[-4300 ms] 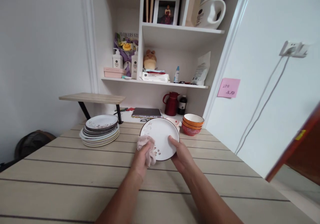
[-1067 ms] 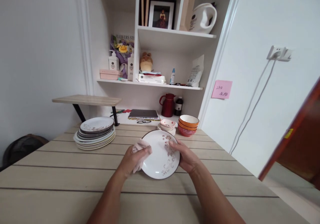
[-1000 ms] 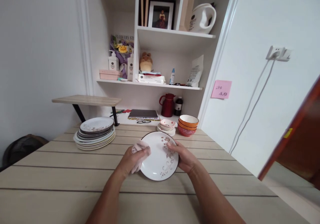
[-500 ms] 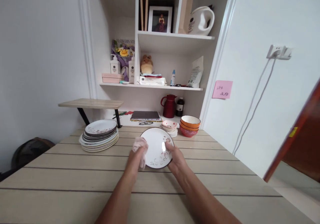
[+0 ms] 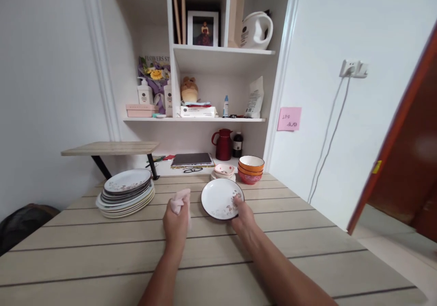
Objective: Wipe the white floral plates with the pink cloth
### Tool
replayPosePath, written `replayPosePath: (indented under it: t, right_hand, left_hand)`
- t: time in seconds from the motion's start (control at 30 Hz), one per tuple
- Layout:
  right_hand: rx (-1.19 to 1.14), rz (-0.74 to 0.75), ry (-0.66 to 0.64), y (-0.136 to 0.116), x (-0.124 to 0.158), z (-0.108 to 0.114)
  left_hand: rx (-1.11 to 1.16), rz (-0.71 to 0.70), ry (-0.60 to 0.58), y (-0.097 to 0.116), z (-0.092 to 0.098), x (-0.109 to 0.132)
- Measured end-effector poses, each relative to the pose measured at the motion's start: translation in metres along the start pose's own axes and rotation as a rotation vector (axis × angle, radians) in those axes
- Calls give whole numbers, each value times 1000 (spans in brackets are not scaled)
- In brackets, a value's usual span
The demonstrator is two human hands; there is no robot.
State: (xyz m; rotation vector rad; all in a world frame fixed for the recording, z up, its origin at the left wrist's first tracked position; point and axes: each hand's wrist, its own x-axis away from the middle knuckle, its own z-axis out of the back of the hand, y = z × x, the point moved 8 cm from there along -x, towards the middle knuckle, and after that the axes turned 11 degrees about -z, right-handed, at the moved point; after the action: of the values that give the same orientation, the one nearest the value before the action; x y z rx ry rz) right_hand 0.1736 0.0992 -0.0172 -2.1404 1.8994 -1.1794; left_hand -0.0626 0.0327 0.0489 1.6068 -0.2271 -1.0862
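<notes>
A white plate (image 5: 220,198) with a dark rim and a flower pattern lies low over the wooden table (image 5: 102,251). My right hand (image 5: 241,215) grips its near right edge, thumb on top. My left hand (image 5: 176,219) is closed on a pink cloth (image 5: 180,198) and has come off the plate, a short way to its left. A stack of several plates (image 5: 124,192) stands on the table further left.
Stacked orange bowls (image 5: 251,168) and small pink dishes (image 5: 224,171) sit just behind the plate. A red jug (image 5: 223,144), a dark bottle (image 5: 237,145) and a laptop (image 5: 191,159) stand by the shelves. A small wooden riser (image 5: 109,148) is at the back left. A brown door (image 5: 403,151) is on the right.
The plate was held tilted between both hands with the cloth on it. Now it is lowered flat and further away in my right hand alone, and my left hand with the cloth has drawn away.
</notes>
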Motion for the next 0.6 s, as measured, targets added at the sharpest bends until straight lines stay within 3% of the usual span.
replayPosePath:
  t: [0.1,0.27,0.37,0.47,0.6]
  right_hand:
    - [35,-46,12,4,2,2]
    - [144,-201,-90,38,13,-11]
    - [237,-260,-178,57,20,-20]
    - [272,-272,-251,64,22,-25]
    - [236,-315,-341,64,22,-32]
  left_hand:
    - [-45,-89,55,10,7,-1]
    - [-39,-330,-42,23,-11,3]
    - [-55,-405,-72,23,-17,4]
    - [-65,-362,-237,19,-29,9]
    - [-3,-259,-590,18,-51,31]
